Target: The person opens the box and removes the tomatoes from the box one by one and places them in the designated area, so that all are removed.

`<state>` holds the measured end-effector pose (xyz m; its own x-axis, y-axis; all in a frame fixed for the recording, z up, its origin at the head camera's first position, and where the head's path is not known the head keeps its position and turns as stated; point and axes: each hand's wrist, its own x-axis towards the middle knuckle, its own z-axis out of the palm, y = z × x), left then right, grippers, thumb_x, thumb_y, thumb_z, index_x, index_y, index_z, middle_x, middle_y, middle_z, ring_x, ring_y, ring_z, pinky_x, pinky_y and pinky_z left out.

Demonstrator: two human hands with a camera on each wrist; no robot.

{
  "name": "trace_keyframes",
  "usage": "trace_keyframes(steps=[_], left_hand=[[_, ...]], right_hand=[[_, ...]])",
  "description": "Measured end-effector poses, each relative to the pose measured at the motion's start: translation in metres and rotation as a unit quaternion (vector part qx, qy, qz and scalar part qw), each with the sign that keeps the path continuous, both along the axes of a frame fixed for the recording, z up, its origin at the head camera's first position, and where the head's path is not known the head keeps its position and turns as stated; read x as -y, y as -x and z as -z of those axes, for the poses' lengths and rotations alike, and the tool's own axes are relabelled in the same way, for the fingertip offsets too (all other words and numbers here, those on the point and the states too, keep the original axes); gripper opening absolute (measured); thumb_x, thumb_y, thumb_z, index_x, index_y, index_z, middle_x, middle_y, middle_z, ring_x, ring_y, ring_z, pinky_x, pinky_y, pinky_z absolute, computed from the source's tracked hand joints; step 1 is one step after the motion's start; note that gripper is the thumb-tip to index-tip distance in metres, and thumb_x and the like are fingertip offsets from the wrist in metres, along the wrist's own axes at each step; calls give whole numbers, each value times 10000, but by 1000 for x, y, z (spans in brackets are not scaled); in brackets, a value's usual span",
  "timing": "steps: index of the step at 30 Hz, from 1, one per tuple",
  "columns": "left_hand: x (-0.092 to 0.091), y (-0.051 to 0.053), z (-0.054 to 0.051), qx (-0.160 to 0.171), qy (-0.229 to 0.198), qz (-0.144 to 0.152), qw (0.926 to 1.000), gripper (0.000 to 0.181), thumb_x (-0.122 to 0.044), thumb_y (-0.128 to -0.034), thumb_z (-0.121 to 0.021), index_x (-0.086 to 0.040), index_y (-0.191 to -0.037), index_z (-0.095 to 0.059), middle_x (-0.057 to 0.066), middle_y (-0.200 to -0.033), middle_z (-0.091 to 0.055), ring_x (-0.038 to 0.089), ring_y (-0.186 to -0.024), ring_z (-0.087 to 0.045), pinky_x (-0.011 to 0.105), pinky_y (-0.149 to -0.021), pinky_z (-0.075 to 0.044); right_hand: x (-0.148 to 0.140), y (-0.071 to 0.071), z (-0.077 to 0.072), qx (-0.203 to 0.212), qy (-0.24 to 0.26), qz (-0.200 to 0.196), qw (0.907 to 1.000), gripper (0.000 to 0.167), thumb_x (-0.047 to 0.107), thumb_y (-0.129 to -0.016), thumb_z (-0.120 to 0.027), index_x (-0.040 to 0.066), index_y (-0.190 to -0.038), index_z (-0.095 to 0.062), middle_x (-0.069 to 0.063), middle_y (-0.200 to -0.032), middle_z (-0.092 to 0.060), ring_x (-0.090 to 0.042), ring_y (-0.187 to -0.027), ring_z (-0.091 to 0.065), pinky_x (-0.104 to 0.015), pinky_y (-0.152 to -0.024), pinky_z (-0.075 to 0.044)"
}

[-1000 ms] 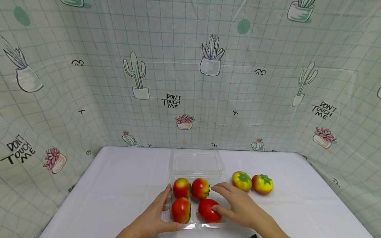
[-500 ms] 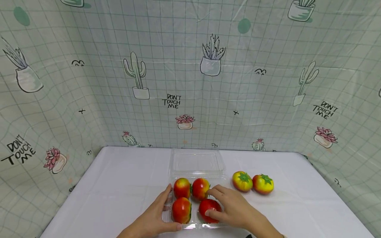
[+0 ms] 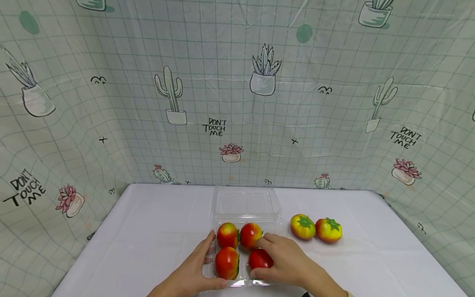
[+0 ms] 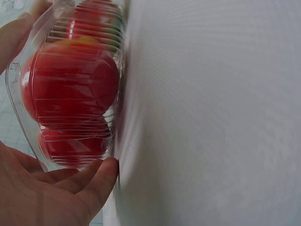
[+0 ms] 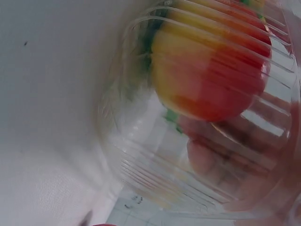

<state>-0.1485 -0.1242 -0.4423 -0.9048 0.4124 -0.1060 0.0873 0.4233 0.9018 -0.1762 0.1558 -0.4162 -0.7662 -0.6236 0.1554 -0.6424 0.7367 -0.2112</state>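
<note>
On the white table stands a clear plastic clamshell container (image 3: pixel 237 283), its lid (image 3: pixel 245 203) folded back behind it. Three red-and-yellow tomatoes sit inside: back left (image 3: pixel 227 235), back middle (image 3: pixel 250 236) and front left (image 3: pixel 226 263). My left hand (image 3: pixel 191 268) grips the container's left end, thumb at the front rim and fingers along the side wall. At the front right inside, my right hand (image 3: pixel 287 260) holds a red tomato (image 3: pixel 259 259) between thumb and fingers. Through the clear wall, the right wrist view shows a tomato (image 5: pixel 211 66) and blurred fingers (image 5: pixel 202 155).
Two more yellow-and-red tomatoes with green leafy tops, one on the left (image 3: pixel 302 227) and one on the right (image 3: pixel 328 230), lie on the table (image 3: pixel 156 222) right of the container. A patterned cloth (image 3: pixel 237 103) hangs behind and at both sides.
My right hand has moved left and a little down over the front-right tomato, covering more of it. The left hand and container stay in place.
</note>
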Motion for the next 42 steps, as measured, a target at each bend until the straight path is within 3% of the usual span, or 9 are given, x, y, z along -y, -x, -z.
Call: trace_keyframes(steps=[7,16,25,32,42], left_hand=[[1,0,-1,-55,16,33,10000,1141,-450,-740,-790,-150,-1548,-41,197,-1545,-180,329,-1193,-496,466,-932,-491],[1,0,-1,-24,25,25,10000,1151,-443,-735,-796,-147,-1548,-37,205,-1551,-163,332,-1194,-498,463,-934,-490],[1,1,1,-4,69,-4,10000,1154,-462,-734,-791,-141,-1547,-38,199,-1551,-166,332,-1193,-498,468,-935,-488],[1,0,1,62,9,9,10000,1149,-450,-740,-794,-153,-1549,-34,195,-1552,-162,338,-1200,-486,480,-949,-477],[2,1,1,-27,23,38,10000,1145,-449,-742,-792,-152,-1548,-35,189,-1549,-175,325,-1194,-493,474,-959,-470]], right_hand=[[0,1,-1,160,-74,-19,9998,585,643,-779,-645,228,-1190,-621,98,-1047,-583,-95,-898,-525,-342,-788,-516],[-8,2,-7,736,126,-49,9972,465,482,-799,-679,255,-1199,-611,150,-986,-548,-52,-842,-510,-256,-737,-528],[-16,2,-8,809,289,-17,9963,411,343,-790,-687,285,-1191,-621,140,-1039,-548,-44,-870,-524,-265,-779,-537],[-20,-1,-8,840,620,-295,9941,420,246,-782,-671,260,-1200,-637,133,-1042,-491,-24,-853,-500,-208,-755,-498],[-22,0,-13,860,467,-222,9950,364,269,-778,-685,319,-1127,-596,173,-1097,-531,-26,-906,-524,-274,-843,-527]])
